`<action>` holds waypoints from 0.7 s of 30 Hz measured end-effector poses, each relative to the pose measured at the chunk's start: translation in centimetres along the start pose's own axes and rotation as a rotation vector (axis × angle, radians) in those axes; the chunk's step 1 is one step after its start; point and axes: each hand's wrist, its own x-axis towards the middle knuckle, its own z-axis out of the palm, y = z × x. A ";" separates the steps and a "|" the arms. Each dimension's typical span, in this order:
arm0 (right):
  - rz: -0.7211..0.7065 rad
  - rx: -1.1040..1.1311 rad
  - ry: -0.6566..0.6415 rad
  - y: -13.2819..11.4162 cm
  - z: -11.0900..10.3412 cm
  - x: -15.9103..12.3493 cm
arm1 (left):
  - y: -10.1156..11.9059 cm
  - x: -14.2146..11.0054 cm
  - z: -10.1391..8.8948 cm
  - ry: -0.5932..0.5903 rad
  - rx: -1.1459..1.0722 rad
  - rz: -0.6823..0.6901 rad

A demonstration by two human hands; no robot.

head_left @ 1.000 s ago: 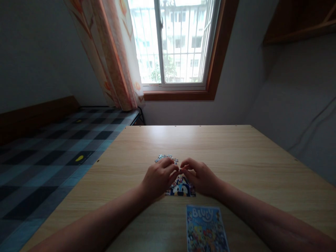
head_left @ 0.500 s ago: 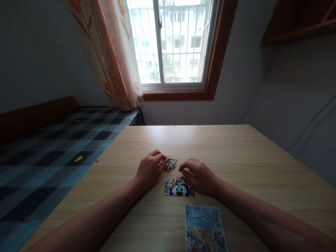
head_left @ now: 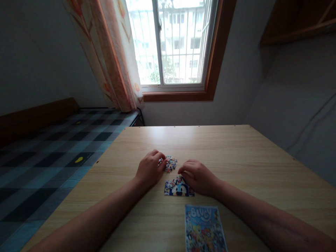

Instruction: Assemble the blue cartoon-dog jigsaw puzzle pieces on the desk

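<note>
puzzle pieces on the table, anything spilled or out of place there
Nothing stands out. The loose pieces lie heaped by the left hand; the joined section lies nearer the person, its far edge uneven. I see no stray piece, though the right hand hides part of that section.

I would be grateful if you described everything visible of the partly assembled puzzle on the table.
The partly assembled puzzle lies flat on the wood-look table, between the loose pieces and the Bluey picture sheet. It looks like thin printed card, showing a blue cartoon face with a dark nose, and multicoloured patches beside it. Its near edge is straight; its far edge is uneven. The right hand hides part of its right side; whether they touch cannot be told.
</note>
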 end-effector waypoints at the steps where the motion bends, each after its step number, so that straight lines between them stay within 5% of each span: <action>1: -0.006 -0.008 -0.005 0.0 0.0 0.0 | 0.2 -0.1 -0.1 0.004 -0.008 0.026; 11: -0.072 -0.151 -0.075 0.3 0.0 -0.1 | 2.9 -1.4 -0.8 -0.125 0.086 0.259; 21: -0.053 -0.189 -0.088 0.7 0.0 -0.1 | 4.1 -1.9 -1.1 -0.195 0.195 0.273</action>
